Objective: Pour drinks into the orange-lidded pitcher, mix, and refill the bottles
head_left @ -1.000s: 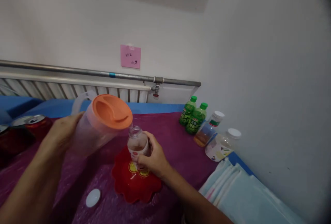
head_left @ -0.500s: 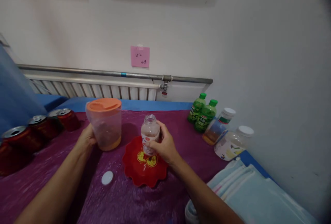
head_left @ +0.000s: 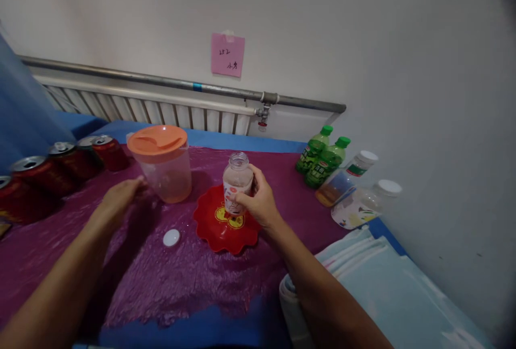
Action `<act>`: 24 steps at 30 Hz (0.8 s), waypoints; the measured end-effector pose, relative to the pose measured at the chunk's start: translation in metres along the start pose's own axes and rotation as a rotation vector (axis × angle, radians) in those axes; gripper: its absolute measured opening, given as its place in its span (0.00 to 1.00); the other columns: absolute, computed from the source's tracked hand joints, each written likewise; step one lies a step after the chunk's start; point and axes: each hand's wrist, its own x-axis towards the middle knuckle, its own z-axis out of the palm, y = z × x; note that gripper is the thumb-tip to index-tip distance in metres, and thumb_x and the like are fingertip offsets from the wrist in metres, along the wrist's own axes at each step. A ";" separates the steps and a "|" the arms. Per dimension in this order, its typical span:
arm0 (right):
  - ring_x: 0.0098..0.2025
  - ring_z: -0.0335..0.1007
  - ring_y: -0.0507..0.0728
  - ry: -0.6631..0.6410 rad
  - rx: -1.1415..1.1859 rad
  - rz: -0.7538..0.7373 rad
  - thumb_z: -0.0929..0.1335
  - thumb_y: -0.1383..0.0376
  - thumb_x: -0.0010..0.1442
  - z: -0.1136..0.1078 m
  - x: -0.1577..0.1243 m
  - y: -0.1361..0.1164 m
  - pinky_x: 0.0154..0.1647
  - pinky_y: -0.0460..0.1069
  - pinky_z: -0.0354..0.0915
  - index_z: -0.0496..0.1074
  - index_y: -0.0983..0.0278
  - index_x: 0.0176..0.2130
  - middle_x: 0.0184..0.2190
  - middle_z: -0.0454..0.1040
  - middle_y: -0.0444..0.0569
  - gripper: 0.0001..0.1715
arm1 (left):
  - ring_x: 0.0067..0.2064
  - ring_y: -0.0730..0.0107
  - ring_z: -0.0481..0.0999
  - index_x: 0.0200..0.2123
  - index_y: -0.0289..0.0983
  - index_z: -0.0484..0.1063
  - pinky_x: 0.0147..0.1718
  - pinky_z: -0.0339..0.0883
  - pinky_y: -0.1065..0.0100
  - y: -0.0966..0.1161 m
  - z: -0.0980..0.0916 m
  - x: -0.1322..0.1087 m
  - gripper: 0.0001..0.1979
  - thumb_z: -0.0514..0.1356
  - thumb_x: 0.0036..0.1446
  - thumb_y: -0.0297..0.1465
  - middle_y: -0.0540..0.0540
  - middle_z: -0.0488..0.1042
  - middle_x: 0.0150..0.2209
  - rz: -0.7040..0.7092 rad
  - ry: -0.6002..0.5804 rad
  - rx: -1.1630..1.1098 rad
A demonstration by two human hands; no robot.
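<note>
My right hand (head_left: 260, 198) is closed around a clear bottle (head_left: 237, 179) with a white and pink label and no cap. It holds the bottle upright over a red scalloped dish (head_left: 226, 239) with yellow prints at its middle. Just left of the pitcher (head_left: 167, 171) is my left hand (head_left: 123, 196), empty, its fingers loosely extended and slightly blurred. The pitcher is translucent with an orange lid and a little amber liquid at the bottom; it stands on the purple sheet (head_left: 161, 284). A white cap (head_left: 171, 237) lies on the sheet, in front of the pitcher and left of the dish.
Several red cans (head_left: 74, 163) line the left side. Two green bottles (head_left: 326, 163), a bottle with amber liquid (head_left: 342, 179) and a clear white-capped jar (head_left: 365, 206) stand at right. Folded light-blue cloth (head_left: 387, 284) lies front right. A radiator (head_left: 161, 109) runs along the wall.
My left hand has let go of the pitcher and drawn back to the left. My right hand still holds the bottle over the dish. The view has tilted downward.
</note>
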 end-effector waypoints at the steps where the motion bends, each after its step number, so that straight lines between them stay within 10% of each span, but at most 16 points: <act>1: 0.54 0.69 0.62 0.003 0.005 0.003 0.75 0.64 0.38 0.000 0.001 0.000 0.60 0.57 0.64 0.64 0.63 0.59 0.54 0.72 0.52 0.49 | 0.41 0.64 0.72 0.41 0.34 0.74 0.46 0.67 0.63 -0.007 -0.003 -0.014 0.21 0.64 0.51 0.44 0.44 0.76 0.39 0.013 -0.051 0.098; 5: 0.55 0.70 0.62 0.017 0.005 0.037 0.76 0.65 0.36 0.002 0.001 -0.001 0.60 0.56 0.64 0.64 0.62 0.58 0.54 0.72 0.52 0.49 | 0.44 0.49 0.74 0.37 0.38 0.79 0.49 0.66 0.52 -0.038 0.011 -0.057 0.27 0.68 0.35 0.48 0.40 0.78 0.41 0.123 -0.320 0.350; 9: 0.50 0.73 0.61 0.006 0.015 0.053 0.76 0.65 0.35 0.003 0.000 -0.001 0.56 0.55 0.67 0.66 0.61 0.56 0.50 0.75 0.50 0.48 | 0.47 0.43 0.74 0.39 0.38 0.80 0.55 0.64 0.44 -0.050 0.030 -0.063 0.26 0.58 0.38 0.45 0.35 0.76 0.44 0.213 -0.338 0.569; 15: 0.49 0.74 0.59 -0.048 -0.122 0.019 0.75 0.66 0.37 0.004 -0.006 -0.007 0.53 0.53 0.69 0.65 0.59 0.58 0.49 0.77 0.47 0.48 | 0.54 0.48 0.74 0.35 0.48 0.76 0.59 0.67 0.53 0.029 0.030 -0.070 0.32 0.66 0.22 0.56 0.47 0.80 0.45 0.084 -0.128 0.065; 19: 0.51 0.74 0.61 -0.105 -0.250 -0.002 0.75 0.66 0.37 0.009 -0.014 -0.014 0.53 0.55 0.69 0.65 0.57 0.60 0.52 0.76 0.49 0.50 | 0.51 0.56 0.76 0.45 0.44 0.75 0.47 0.75 0.66 0.078 0.054 -0.076 0.38 0.70 0.30 0.57 0.47 0.78 0.47 0.230 -0.260 -0.097; 24: 0.56 0.70 0.65 -0.113 -0.421 -0.117 0.77 0.66 0.36 0.009 -0.016 -0.022 0.59 0.60 0.66 0.65 0.58 0.61 0.57 0.73 0.52 0.52 | 0.44 0.60 0.78 0.44 0.42 0.76 0.40 0.76 0.70 0.092 0.070 -0.068 0.34 0.71 0.36 0.55 0.45 0.79 0.43 0.376 -0.349 -0.056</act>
